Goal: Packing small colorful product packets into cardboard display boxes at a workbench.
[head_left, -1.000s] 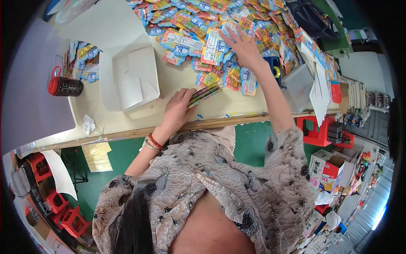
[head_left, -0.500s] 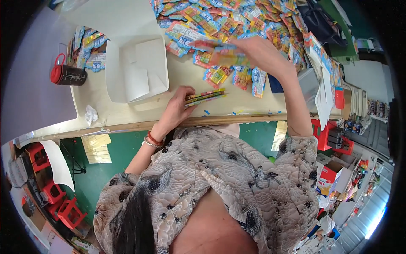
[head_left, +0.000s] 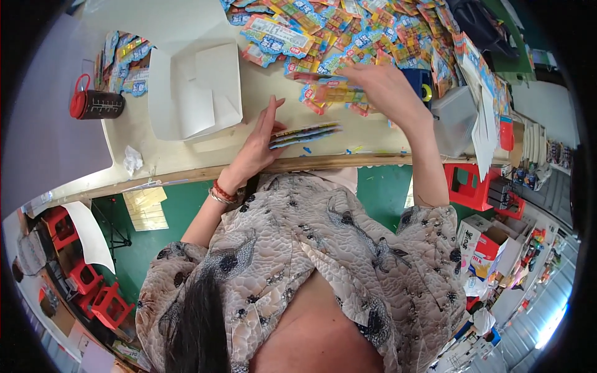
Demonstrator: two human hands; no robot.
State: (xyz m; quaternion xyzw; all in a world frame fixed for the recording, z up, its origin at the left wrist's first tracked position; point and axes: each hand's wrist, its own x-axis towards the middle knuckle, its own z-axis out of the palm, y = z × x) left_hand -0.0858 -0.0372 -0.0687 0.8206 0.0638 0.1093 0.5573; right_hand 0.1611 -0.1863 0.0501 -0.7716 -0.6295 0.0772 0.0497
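Note:
Near the table's front edge, my left hand [head_left: 256,146] holds a thin stack of colourful snack packets [head_left: 306,133], seen nearly edge-on. Its fingers point up and away, with the packets against the palm and thumb side. Farther right, my right hand [head_left: 390,92] grips a colourful packet [head_left: 341,94] by its right end, a little beyond the stack. Whether it holds more than one packet I cannot tell. Behind it spreads a large pile of similar packets [head_left: 367,41] with blue, orange and yellow printing.
An open white box [head_left: 160,102] with loose card inside stands left of centre. Farther left are a dark bottle with a red lid [head_left: 99,104], more packets [head_left: 132,69] and a crumpled tissue [head_left: 132,160]. A clear plastic bin [head_left: 454,121] and a blue object [head_left: 416,84] sit at right.
My right hand has drawn nearer with its packet, from over the pile toward the stack. My left hand's fingers have straightened upward, and its stack has fanned slightly.

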